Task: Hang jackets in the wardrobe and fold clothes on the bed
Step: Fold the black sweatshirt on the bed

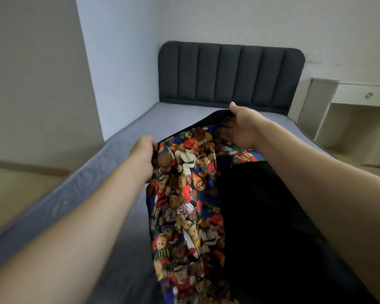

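Black cloth with a bright teddy-bear lining, the garment [184, 194], hangs over the grey bed [119, 238]. I see my left hand [144, 153] with fingers curled tight on its near top corner. My right hand [242, 126] pinches the far top edge, thumb up, close before the dark headboard [228, 73].

The held garment [184, 205] carries a multicoloured teddy-bear print with a black inner side; the bed [119, 216] has a grey sheet and a dark grey ribbed headboard [228, 73].
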Available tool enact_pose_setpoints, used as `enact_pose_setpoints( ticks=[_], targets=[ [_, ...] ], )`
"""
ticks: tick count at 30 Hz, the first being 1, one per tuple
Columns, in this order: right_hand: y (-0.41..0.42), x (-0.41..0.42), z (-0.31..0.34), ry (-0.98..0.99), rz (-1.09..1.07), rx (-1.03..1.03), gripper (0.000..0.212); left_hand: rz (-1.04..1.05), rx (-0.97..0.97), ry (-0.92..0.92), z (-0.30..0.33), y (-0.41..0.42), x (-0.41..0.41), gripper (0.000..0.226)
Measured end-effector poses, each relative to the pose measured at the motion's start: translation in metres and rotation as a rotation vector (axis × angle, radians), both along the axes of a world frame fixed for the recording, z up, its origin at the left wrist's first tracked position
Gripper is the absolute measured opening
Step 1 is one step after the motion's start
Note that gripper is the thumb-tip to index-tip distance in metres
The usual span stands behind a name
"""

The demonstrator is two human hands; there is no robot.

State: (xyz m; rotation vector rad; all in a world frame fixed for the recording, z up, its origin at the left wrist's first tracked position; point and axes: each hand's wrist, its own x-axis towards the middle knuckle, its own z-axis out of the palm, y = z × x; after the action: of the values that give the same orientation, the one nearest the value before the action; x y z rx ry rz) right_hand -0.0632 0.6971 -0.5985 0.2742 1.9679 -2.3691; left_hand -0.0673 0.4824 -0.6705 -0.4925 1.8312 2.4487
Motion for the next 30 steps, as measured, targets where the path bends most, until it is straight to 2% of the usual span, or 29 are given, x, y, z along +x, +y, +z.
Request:
enact_pose_setpoints(
  ticks=[3,5,6,7,9,11,12,13,14,15,17,19,21,22,24,25,27,29,30],
  targets=[
    [-0.026,-0.036,-0.011,-0.039,-0.021,-0.033,0.055,0.05,-0.196,0.06,0.018,-0.035,-0.026,0.014],
    [-0.031,-0.055,-0.035,-0.084,-0.087,0.011,0.049,0.04,-0.435,0.101,0.011,-0.05,-0.042,0.004],
    [-0.028,-0.063,-0.053,-0.119,-0.136,0.067,0.044,-0.037,-0.583,0.093,-0.001,-0.054,-0.046,0.009],
    [-0.022,-0.069,-0.074,-0.149,-0.172,0.153,0.035,-0.169,-0.728,0.042,-0.018,-0.057,-0.047,0.028],
    [-0.011,-0.079,-0.124,-0.179,-0.094,0.445,0.017,-0.495,-0.943,-0.184,-0.063,-0.054,-0.04,0.068],
    [0.002,-0.09,-0.177,-0.313,0.085,0.838,0.035,-0.759,-1.141,-0.364,-0.112,-0.043,-0.028,0.081],
    [0.003,-0.09,-0.198,-0.279,0.234,1.216,0.053,-0.86,-1.216,-0.431,-0.136,-0.037,-0.027,0.078],
    [0.005,-0.091,-0.215,-0.22,0.362,1.495,0.076,-0.941,-1.244,-0.487,-0.154,-0.033,-0.027,0.062],
    [0.007,-0.092,-0.224,-0.154,0.453,1.65,0.094,-0.992,-1.234,-0.522,-0.166,-0.029,-0.03,0.037],
    [0.01,-0.099,-0.232,-0.057,0.528,1.724,0.103,-1.03,-1.186,-0.535,-0.172,-0.028,-0.038,0.018],
    [0.01,-0.115,-0.248,0.156,0.688,1.849,0.106,-1.017,-1.054,-0.496,-0.168,-0.027,-0.065,0.016],
    [0.01,-0.131,-0.266,0.318,0.812,1.97,0.098,-0.839,-0.866,-0.396,-0.149,-0.022,-0.101,0.021],
    [0.014,-0.142,-0.28,0.364,0.822,2.024,0.072,-0.553,-0.591,-0.272,-0.125,-0.012,-0.146,0.026],
    [0.018,-0.149,-0.283,0.386,0.748,2.01,0.054,-0.434,-0.406,-0.191,-0.11,-0.003,-0.168,0.028],
    [0.027,-0.163,-0.278,0.265,0.417,1.852,0.03,-0.311,-0.077,0.0,-0.08,0.015,-0.202,0.027],
    [0.034,-0.173,-0.271,0.133,0.2,1.678,0.027,-0.283,-0.02,0.079,-0.069,0.023,-0.213,0.025],
    [0.061,-0.196,-0.26,-0.073,-0.154,1.318,0.029,-0.235,-0.147,0.137,-0.061,0.036,-0.229,0.021],
    [0.087,-0.209,-0.257,-0.221,-0.236,1.227,0.036,-0.197,-0.516,0.139,-0.079,0.04,-0.234,0.014],
    [0.096,-0.208,-0.26,-0.284,-0.219,1.222,0.043,-0.2,-0.728,0.091,-0.1,0.04,-0.227,0.024]
  ],
)
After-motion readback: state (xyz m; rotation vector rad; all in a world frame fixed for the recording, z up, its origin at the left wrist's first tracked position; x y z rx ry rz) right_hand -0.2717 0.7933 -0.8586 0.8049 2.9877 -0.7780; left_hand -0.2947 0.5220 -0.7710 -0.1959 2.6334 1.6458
